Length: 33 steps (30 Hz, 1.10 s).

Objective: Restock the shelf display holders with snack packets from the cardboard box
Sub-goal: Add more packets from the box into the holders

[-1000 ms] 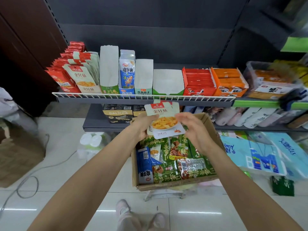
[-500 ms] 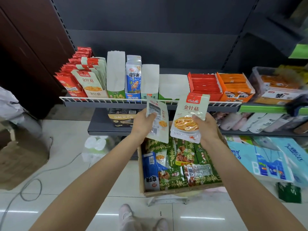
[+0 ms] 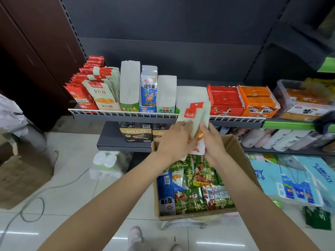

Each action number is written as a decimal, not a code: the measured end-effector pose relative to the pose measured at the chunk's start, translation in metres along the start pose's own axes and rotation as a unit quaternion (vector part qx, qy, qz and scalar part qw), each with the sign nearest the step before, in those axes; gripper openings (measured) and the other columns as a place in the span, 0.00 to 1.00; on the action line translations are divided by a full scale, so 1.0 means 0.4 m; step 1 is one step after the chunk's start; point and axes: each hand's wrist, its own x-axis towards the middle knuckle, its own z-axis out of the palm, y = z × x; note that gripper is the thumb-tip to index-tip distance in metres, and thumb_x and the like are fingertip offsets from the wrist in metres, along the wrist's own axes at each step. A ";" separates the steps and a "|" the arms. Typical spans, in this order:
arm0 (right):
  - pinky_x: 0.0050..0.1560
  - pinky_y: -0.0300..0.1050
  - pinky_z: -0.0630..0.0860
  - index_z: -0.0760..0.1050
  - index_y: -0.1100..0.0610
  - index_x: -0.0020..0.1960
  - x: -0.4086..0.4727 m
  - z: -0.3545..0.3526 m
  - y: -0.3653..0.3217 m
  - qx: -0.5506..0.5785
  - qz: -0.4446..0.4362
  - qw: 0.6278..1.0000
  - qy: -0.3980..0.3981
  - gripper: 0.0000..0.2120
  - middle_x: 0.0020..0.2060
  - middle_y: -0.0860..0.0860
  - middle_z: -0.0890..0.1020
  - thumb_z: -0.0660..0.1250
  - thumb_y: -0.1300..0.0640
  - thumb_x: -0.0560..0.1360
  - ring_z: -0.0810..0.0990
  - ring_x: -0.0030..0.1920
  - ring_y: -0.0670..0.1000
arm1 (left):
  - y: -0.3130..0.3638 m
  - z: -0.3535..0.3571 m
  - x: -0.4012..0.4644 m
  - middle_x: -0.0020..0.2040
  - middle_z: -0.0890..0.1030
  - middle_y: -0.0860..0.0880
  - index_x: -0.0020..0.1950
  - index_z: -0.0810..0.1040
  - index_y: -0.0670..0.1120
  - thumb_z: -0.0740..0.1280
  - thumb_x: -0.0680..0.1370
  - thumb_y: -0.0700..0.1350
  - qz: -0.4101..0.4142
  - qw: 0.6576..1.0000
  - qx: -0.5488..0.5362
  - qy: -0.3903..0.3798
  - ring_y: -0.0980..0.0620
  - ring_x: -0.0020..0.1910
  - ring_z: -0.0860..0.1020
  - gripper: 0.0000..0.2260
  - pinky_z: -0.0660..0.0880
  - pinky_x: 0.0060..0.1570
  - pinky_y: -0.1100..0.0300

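Brought together since half a second ago, the two pale-green enoki mushroom packets (image 3: 196,122) now overlap as one upright stack, red tabs uppermost. Left hand (image 3: 175,140) grips the stack's left face with curled fingers; right hand (image 3: 211,142) pinches its right edge. Both hold it above the far end of the open cardboard box (image 3: 235,149), level with the white wire rail (image 3: 126,113) of the shelf. Glossy green and blue flat packets (image 3: 192,189) fill the box. Matching packets stand in the display holder (image 3: 107,98), far left.
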 end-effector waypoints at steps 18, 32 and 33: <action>0.57 0.53 0.77 0.74 0.53 0.63 0.174 0.478 -0.047 -0.054 -0.048 0.996 -0.053 0.15 0.56 0.51 0.82 0.66 0.54 0.77 0.81 0.55 0.52 | -0.476 -0.235 0.116 0.57 0.78 0.51 0.63 0.71 0.44 0.61 0.81 0.46 -0.120 0.878 -0.450 0.111 0.55 0.54 0.77 0.12 0.73 0.44 0.72; 0.43 0.31 0.77 0.77 0.53 0.56 0.347 0.809 -0.147 -0.183 -0.238 0.953 -0.032 0.09 0.47 0.46 0.81 0.64 0.61 0.78 0.80 0.47 0.40 | -0.804 -0.492 0.266 0.46 0.78 0.59 0.54 0.75 0.44 0.66 0.78 0.41 -0.009 0.920 -0.310 0.239 0.71 0.42 0.75 0.06 0.70 0.42 0.78; 0.43 0.31 0.77 0.77 0.52 0.54 0.351 0.825 -0.151 -0.180 -0.243 0.953 -0.034 0.08 0.46 0.43 0.81 0.64 0.61 0.78 0.80 0.46 0.38 | -0.817 -0.500 0.271 0.45 0.78 0.59 0.53 0.74 0.45 0.66 0.78 0.41 -0.010 0.919 -0.311 0.244 0.71 0.42 0.75 0.05 0.70 0.41 0.78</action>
